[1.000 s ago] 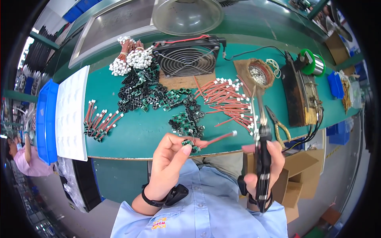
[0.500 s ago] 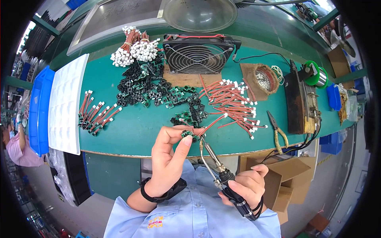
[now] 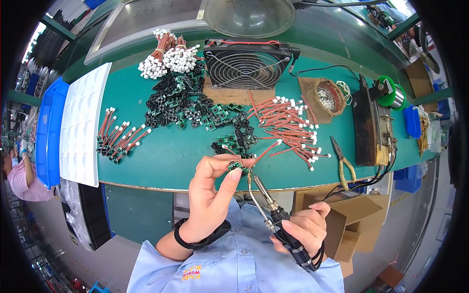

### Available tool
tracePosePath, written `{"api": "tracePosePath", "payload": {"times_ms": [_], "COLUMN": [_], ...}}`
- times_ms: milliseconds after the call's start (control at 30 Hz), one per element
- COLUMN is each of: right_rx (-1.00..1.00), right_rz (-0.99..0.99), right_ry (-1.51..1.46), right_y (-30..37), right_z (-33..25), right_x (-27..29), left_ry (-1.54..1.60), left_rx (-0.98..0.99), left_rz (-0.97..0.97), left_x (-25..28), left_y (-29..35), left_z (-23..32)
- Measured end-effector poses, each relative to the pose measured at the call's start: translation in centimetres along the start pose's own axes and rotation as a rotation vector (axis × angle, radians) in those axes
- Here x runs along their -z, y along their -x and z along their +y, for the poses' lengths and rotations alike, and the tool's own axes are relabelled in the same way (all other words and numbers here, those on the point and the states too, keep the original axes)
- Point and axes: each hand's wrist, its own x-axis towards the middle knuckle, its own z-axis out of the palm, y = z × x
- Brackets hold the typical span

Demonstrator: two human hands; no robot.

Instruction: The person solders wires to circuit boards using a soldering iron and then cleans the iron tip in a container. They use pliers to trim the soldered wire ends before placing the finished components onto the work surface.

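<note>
Left hand (image 3: 210, 195), lower centre of frame: thumb and index finger pinched narrow on a small green circuit board (image 3: 234, 166). Board sits at frame centre, just below the dark board pile (image 3: 178, 97). Red wire lead (image 3: 266, 154) with white connector runs up-right from beside the board. Right hand (image 3: 307, 228), lower right of centre: fingers wrapped around the black handle of a soldering iron (image 3: 280, 215), slanted up-left, thin metal tube alongside. Iron tip at board's right edge; can't tell if touching.

Loose red leads (image 3: 288, 124) right of centre; boards with leads attached (image 3: 122, 139) at left. Black fan (image 3: 246, 68) upper centre. Pliers (image 3: 344, 166) right, handles toward lower edge. Green solder spool (image 3: 392, 93) upper right. White tray (image 3: 83, 127) far left, beside blue bin (image 3: 49, 132).
</note>
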Motion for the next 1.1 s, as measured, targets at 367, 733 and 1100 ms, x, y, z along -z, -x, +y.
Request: {"api": "tracePosePath", "payload": {"times_ms": [367,733,1100], "right_rx": [-0.039,-0.009,0.006], "right_rz": [0.021,0.009,0.006], "right_ry": [-0.019,-0.018,-0.041], "right_y": [-0.01,0.18,0.63], "right_z": [0.02,0.15,0.04], "right_x": [0.18,0.11,0.11], "left_ry": [-0.058,-0.148,-0.099], "left_rx": [0.009,-0.011,-0.040], "left_rz": [0.020,0.027,0.030], "left_x": [-0.17,-0.10,-0.33], "left_y": [0.11,0.33,0.43], "left_z": [-0.23,-0.07,0.27]}}
